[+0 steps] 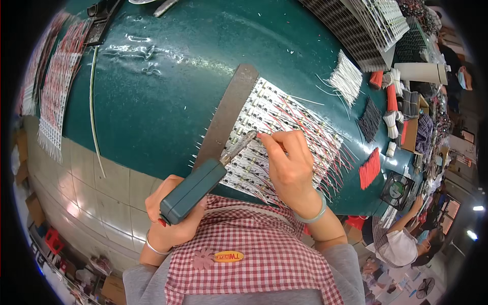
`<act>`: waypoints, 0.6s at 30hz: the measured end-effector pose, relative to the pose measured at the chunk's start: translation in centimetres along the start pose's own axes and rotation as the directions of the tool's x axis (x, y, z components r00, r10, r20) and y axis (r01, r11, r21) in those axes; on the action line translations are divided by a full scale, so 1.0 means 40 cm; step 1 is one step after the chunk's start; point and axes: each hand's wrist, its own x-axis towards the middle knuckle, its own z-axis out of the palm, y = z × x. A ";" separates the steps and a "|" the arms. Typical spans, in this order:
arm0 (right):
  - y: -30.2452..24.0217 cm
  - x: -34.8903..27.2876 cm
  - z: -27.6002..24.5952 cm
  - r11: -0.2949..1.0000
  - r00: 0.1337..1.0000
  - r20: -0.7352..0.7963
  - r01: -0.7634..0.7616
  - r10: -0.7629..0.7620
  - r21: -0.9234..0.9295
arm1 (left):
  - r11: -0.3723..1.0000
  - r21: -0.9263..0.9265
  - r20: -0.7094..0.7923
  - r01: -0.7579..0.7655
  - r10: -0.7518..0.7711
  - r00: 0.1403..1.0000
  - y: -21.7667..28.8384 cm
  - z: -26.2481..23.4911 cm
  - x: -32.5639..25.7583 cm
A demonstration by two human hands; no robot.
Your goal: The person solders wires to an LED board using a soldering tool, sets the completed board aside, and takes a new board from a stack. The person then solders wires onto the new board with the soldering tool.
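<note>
My left hand [178, 208] is wrapped around a dark green soldering gun [195, 190]. Its metal barrel slants up and right across a white circuit board panel [256, 94]. My right hand [292, 165] pinches thumb and forefinger just beside the tip, where a bit of red wire [259, 135] shows; most of it is hidden by the fingers. Rows of small parts cover the panel, and red, black and white wires [325, 147] fan out on its right side. Along the panel's left edge lies a flat brown-grey bar [223, 117].
Right of the panel lie white wires [346, 79], black wires [369, 119] and red wires [370, 169], with a small fan [396, 190] nearby. Stacked panels [351, 30] stand at the far right. Wired panels [61, 76] hang over the green table's left edge. A co-worker [399, 246] sits at right.
</note>
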 end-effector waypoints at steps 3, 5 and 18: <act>0.003 0.003 -0.004 1.000 1.000 -0.002 0.017 -0.017 -0.022 | 0.971 0.022 0.145 0.237 -0.237 0.961 -0.003 0.001 -0.002; 0.003 0.004 -0.005 1.000 1.000 -0.004 0.012 -0.012 -0.024 | 0.998 -0.054 0.015 0.027 -0.026 1.000 -0.012 0.014 0.005; -0.004 0.001 0.003 1.000 0.999 -0.049 0.015 -0.016 -0.015 | 0.997 -0.071 0.008 0.029 -0.028 1.000 -0.004 -0.009 -0.017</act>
